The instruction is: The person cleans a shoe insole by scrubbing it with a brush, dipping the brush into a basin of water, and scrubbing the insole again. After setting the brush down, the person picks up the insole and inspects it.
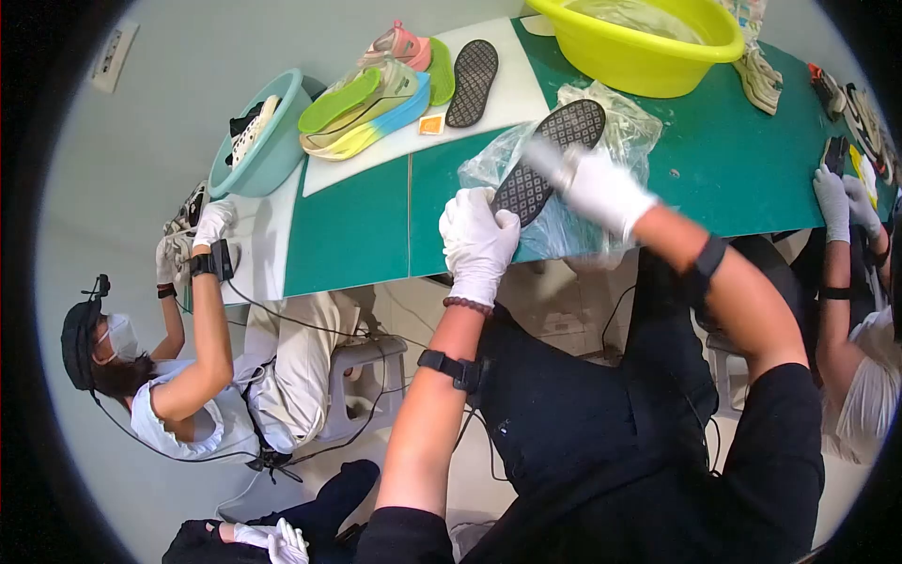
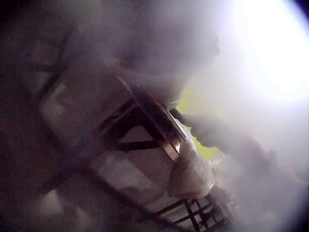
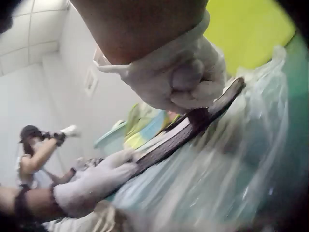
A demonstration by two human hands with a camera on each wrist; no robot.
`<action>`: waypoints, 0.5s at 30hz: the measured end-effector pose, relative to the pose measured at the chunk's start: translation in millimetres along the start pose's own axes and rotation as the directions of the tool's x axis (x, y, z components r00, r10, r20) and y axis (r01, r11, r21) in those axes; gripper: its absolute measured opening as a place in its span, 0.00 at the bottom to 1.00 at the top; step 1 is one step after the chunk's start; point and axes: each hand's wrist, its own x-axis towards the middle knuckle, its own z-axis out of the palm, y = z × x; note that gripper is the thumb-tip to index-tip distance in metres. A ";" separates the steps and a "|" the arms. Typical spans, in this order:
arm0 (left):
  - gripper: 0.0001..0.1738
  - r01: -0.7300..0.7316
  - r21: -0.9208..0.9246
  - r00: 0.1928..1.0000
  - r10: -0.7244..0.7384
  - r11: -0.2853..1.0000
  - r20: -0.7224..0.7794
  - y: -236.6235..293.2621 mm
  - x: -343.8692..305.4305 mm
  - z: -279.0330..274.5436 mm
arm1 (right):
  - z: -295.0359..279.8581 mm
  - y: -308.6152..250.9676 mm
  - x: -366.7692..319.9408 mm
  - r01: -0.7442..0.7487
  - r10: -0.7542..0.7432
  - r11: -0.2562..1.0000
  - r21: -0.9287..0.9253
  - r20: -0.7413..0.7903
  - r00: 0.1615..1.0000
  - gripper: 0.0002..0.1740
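My left hand [image 1: 477,240] in a white glove grips the near end of a black shoe sole [image 1: 526,193] with a light diamond pattern. The sole slants away from me over crumpled clear plastic [image 1: 625,132]. My gloved right hand [image 1: 601,188], blurred in the head view, is over the middle of the sole. In the right wrist view the right hand [image 3: 188,79] is curled round a small brush, whose dark end [image 3: 198,118] is against the sole [image 3: 164,152]. Most of the brush is hidden in the fist. The left wrist view is hazy.
A yellow basin [image 1: 639,56] of water stands behind the plastic. Another patterned sole [image 1: 473,83], a colourful shoe [image 1: 366,113] and green insoles lie on a white board [image 1: 517,70]. A teal basin [image 1: 258,132] with a shoe is left. People work at both sides; cables hang below.
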 end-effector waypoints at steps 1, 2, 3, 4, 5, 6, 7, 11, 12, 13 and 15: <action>0.19 -0.008 -0.002 1.000 0.008 1.000 -0.010 0.1 -2.0 0.1 | -6.7 11.1 14.7 -0.168 0.168 0.986 0.010 0.016 0.986 0.26; 0.19 -0.025 0.018 1.000 0.026 1.000 -0.012 0.6 -1.9 -1.4 | -5.8 36.8 38.3 -0.202 0.201 0.979 -0.007 -0.073 0.977 0.25; 0.19 -0.022 0.021 1.000 0.022 1.000 -0.001 1.2 -1.0 -3.7 | -20.0 35.9 45.0 -0.214 0.215 0.975 -0.065 0.007 0.977 0.27; 0.19 -0.018 0.022 1.000 0.018 1.000 0.010 1.9 -0.7 -4.7 | -25.4 38.6 42.0 -0.165 0.164 0.984 -0.073 -0.022 0.986 0.28; 0.19 -0.002 0.017 1.000 0.002 1.000 0.020 2.3 -0.8 -4.2 | -30.4 43.1 36.2 -0.112 0.108 0.989 -0.093 -0.042 0.993 0.29; 0.18 -0.012 -0.003 1.000 0.012 1.000 -0.002 0.0 -1.7 -1.2 | -32.1 46.5 25.3 -0.110 0.108 0.994 -0.009 -0.123 0.986 0.30; 0.18 -0.017 -0.005 1.000 0.017 1.000 -0.011 -0.1 -4.7 -0.5 | -34.4 49.4 9.4 -0.103 0.115 0.992 0.073 -0.201 0.973 0.30; 0.17 -0.024 0.001 0.999 0.024 1.000 -0.041 1.7 -4.2 -2.4 | -14.4 141.8 -25.2 0.006 0.176 0.803 0.596 -0.246 0.953 0.18; 0.17 -0.023 0.005 0.999 0.024 1.000 -0.039 2.6 -4.5 -3.6 | -42.2 102.4 -56.1 -0.173 0.327 0.614 0.770 -0.049 0.944 0.22; 0.17 -0.032 0.002 0.999 0.032 0.999 -0.042 2.6 -4.0 -3.5 | -36.9 108.0 -64.2 -0.131 0.321 0.584 0.801 -0.080 0.944 0.22; 0.16 -0.046 -0.005 0.997 0.045 0.999 -0.056 1.7 -4.6 -2.0 | -23.5 129.6 -69.5 -0.040 0.307 0.521 0.853 -0.143 0.941 0.21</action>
